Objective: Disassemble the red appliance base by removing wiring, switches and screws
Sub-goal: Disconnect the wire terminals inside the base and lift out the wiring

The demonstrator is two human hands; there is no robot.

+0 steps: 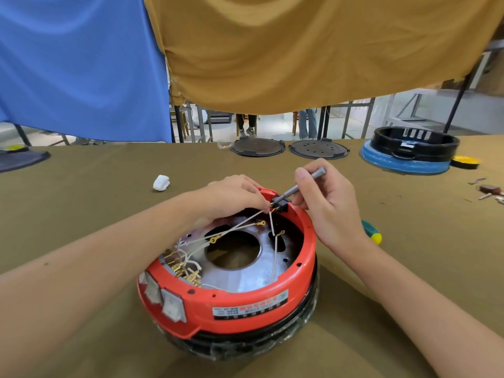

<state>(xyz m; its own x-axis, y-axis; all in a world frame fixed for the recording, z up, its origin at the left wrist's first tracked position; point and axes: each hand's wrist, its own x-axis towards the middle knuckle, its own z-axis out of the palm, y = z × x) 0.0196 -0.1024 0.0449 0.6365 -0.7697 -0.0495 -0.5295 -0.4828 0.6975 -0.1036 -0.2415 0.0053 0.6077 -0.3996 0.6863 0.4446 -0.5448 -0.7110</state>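
A dark flat lid (19,159) sits at the far left edge of the table (81,203). A small white wad (161,183) lies on the cloth a bit to the right of it.

The red appliance base (231,301) sits in the middle of the table, right in front of me, open side up. Two white switches (163,298) are on its left front side. Thin white wires (234,230) with little gold ends run across the shiny metal plate (245,276) inside.

My left hand (231,195) rests on the far rim of the base. Its fingers pinch one white wire where it meets the small black plug block (281,204) on the rim.

My right hand (324,203) has its grip curled tight around a gray metal tool (302,184). The tip of the tool touches the black plug block.

Just to the right of my right wrist, a green and yellow handle (372,231) lies on the table. Two round dark plates (289,150) lie at the far edge. A black ring on a blue ring (409,154) sits far right, with small metal bits (488,190) near it.
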